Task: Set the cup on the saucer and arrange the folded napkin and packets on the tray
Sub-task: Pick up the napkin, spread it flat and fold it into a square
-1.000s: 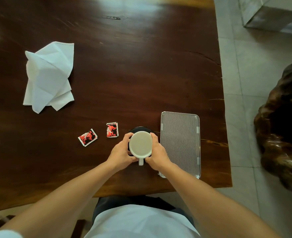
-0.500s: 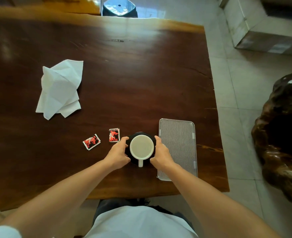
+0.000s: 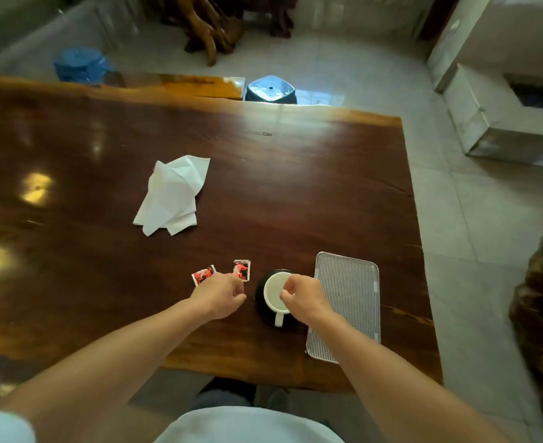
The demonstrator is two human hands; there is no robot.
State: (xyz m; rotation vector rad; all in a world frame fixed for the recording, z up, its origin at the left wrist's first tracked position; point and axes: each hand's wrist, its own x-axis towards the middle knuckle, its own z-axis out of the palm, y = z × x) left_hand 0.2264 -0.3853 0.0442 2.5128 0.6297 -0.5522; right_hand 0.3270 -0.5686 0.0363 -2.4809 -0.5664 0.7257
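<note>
The white cup [image 3: 275, 293] stands upright on the black saucer [image 3: 260, 294], its stubby handle pointing toward the person and its pale inside showing. Cup and saucer sit on the dark wooden table [image 3: 295, 193] just left of the ribbed silver tray [image 3: 348, 302], which lies bare near the table's right edge. The right hand [image 3: 305, 298] hovers over the cup's right rim, fingers loosely curled and holding nothing. Left of the saucer, the left hand [image 3: 220, 294] is also loosely curled and empty, beside two red-and-white packets [image 3: 242, 269] lying flat. The white napkin [image 3: 172, 195] lies rumpled, only loosely folded, farther back and left of the tray.
</note>
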